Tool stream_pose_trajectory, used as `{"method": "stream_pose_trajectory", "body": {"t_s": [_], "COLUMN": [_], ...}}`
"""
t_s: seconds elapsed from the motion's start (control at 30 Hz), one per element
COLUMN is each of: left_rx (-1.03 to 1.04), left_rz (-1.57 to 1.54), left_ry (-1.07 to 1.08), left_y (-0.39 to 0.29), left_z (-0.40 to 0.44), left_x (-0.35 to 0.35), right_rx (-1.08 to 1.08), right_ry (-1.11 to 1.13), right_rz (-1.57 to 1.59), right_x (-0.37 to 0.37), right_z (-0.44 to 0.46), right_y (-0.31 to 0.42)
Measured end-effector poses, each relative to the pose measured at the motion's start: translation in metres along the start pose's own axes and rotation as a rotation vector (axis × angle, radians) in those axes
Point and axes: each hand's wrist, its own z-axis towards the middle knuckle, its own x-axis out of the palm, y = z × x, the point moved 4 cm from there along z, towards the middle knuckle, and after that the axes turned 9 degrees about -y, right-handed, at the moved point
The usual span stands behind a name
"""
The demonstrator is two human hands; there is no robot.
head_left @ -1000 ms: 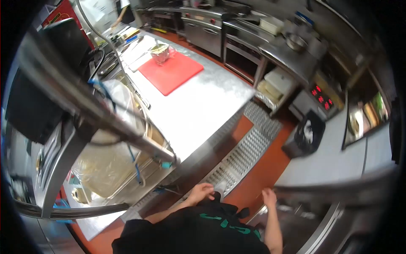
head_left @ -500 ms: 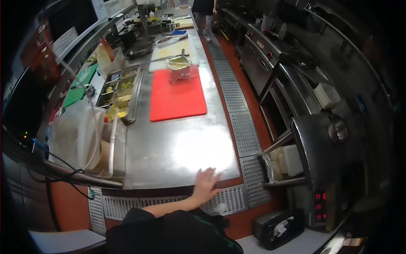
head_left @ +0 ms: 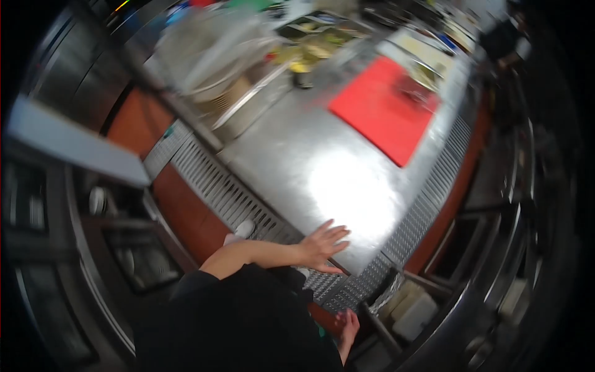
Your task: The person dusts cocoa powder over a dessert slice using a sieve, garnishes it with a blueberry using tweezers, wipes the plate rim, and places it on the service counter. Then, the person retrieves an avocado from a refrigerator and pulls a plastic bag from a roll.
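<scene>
My left hand is the nearer one to the red board, which lies flat on the steel counter, ahead of my fingertips and a little to the right in my view. I have the grip spread, fingers fanned and back of the hand up, over the counter's near corner; I see nothing in it, and whether my palm touches the steel I cannot tell. A glare-lit stretch of metal lies between my fingers and the board's nearest corner, so board and hand are well apart.

The board sits cornerwise to me, one corner toward my side. The wide lens bends its edges, so I can't be sure which way its long axis runs. On its far part stands a metal container, with clear film about it, farther from me than the board's near corner; it is too blurred to read its long axis.

My right hand hangs lower, past the counter's corner, its fingers loosely curled, with nothing visible in them.
</scene>
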Motion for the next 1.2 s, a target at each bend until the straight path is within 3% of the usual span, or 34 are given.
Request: {"method": "stream_pose_trajectory", "body": {"t_s": [0.07, 0.13, 0.17, 0.2, 0.27, 0.33, 0.37, 0.43, 0.47, 0.5, 0.53, 0.6, 0.67, 0.7, 0.73, 0.8, 0.87, 0.93, 0.97, 1.0, 1.07, 1.13, 1.17, 1.2], "left_rx": [-0.012, 0.041, 0.009, -0.021, -0.102, -0.283, -0.562, -1.184, -1.475, -1.749, -1.766, -1.379, -1.642, -1.647, -1.652, -1.688, -1.846, -1.859, -1.869, -1.993, -2.243, -2.210, -2.192, -2.027], "left_rz": [-0.021, -0.202, -0.239, -0.275, -0.222, -0.211, -0.282, -0.251, -0.481, -1.048, -1.344, -2.333, -2.193, -2.137, -2.087, -2.289, -2.264, -2.147, -2.047, -1.823, -1.149, -0.602, -0.215, -0.109], "left_ry": [-0.022, 0.002, -0.019, -0.045, -0.183, -0.367, -0.253, -0.172, -0.354, -0.709, -0.830, -1.004, -1.143, -1.162, -1.187, -1.011, -1.023, -1.182, -1.270, -1.286, -1.354, -1.256, -0.911, -0.823], "left_y": [0.004, 0.015, 0.015, 0.021, 0.046, 0.088, 0.123, 0.187, 0.218, 0.227, 0.237, 0.227, 0.241, 0.255, 0.266, 0.309, 0.345, 0.394, 0.426, 0.464, 0.528, 0.577, 0.597, 0.627], "left_z": [-0.009, -0.017, -0.029, -0.039, -0.088, -0.170, -0.217, -0.328, -0.388, -0.430, -0.463, -0.496, -0.544, -0.556, -0.566, -0.622, -0.647, -0.662, -0.676, -0.704, -0.719, -0.698, -0.691, -0.701], "left_x": [-0.001, -0.007, -0.019, -0.036, -0.105, -0.180, -0.200, -0.239, -0.247, -0.269, -0.292, -0.321, -0.310, -0.327, -0.340, -0.315, -0.325, -0.373, -0.396, -0.395, -0.462, -0.566, -0.630, -0.658], "right_rx": [-0.022, -0.315, -0.348, -0.881, -1.423, -1.112, -1.045, -1.135, -1.106, -0.587, -0.095, -0.826, -0.938, -1.048, -0.740, -0.567, -0.471, -0.261, -0.273, -0.302, -0.703, -1.122, -1.123, -1.128], "right_ry": [0.297, 0.601, 0.641, 0.683, 0.769, 0.979, 0.973, 1.114, 1.203, 1.301, 1.314, 1.187, 1.224, 1.246, 1.209, 1.247, 1.223, 1.097, 1.094, 1.097, 1.129, 1.051, 1.096, 1.166], "right_rz": [-0.227, -0.526, -0.562, -0.633, -0.678, -1.264, -1.331, -1.393, -1.457, -1.233, -0.977, -1.630, -1.518, -1.392, -1.352, -1.180, -1.156, -1.121, -1.094, -1.068, -1.087, -1.174, -1.175, -1.114], "right_x": [0.100, 0.172, 0.208, 0.250, 0.311, 0.394, 0.445, 0.517, 0.550, 0.578, 0.610, 0.706, 0.761, 0.799, 0.829, 0.892, 0.949, 1.001, 1.037, 1.078, 1.169, 1.268, 1.322, 1.383], "right_z": [-0.024, -0.008, 0.003, 0.004, -0.022, -0.066, -0.126, -0.146, -0.155, -0.165, -0.177, -0.262, -0.264, -0.266, -0.279, -0.267, -0.253, -0.241, -0.244, -0.243, -0.118, -0.185, -0.264, -0.350], "right_y": [0.106, 0.114, 0.110, 0.117, 0.131, 0.148, 0.176, 0.161, 0.152, 0.137, 0.123, 0.155, 0.147, 0.149, 0.160, 0.151, 0.147, 0.142, 0.138, 0.142, 0.073, 0.102, 0.148, 0.192]}}
